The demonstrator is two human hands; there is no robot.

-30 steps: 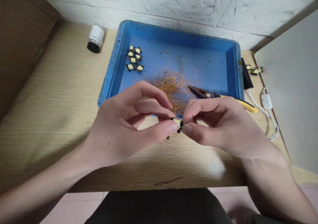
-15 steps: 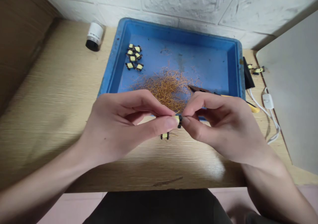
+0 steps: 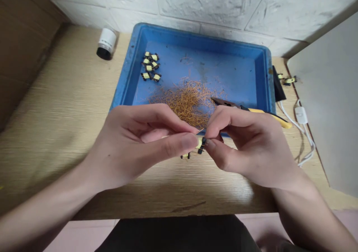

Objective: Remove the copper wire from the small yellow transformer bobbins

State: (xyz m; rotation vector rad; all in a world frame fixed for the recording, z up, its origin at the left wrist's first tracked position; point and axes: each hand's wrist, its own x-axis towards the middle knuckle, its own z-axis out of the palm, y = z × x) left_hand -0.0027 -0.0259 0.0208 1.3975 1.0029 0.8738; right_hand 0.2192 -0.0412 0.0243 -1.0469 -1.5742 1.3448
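Between thumb and forefinger, my left hand [image 3: 145,144] pinches a small transformer coil [image 3: 200,144] with a yellow-taped middle and black ends. My right hand [image 3: 240,144] is closed at the coil's right end, thumb and fingertip pinched against its black edge and pins. A thin copper-coloured wire [image 3: 200,131] sticks up by the left fingertips. Just below the left thumb, a second coil [image 3: 185,156] lies on the wooden table, partly hidden. Behind the hands, a heap of clipped wire bits [image 3: 186,101] lies in the blue tray [image 3: 201,31].
Several finished-looking coils [image 3: 151,66] sit at the tray's left. Pliers with yellow handles [image 3: 253,110] rest across its right front. A white bottle with a black cap [image 3: 106,43] stands at left. At right are a white cord switch [image 3: 301,115] and more coils [image 3: 288,80].
The held coil has moved slightly lower and tilted, its black end now slanting. Both hands stay pinched on it, and the view has shifted a little.
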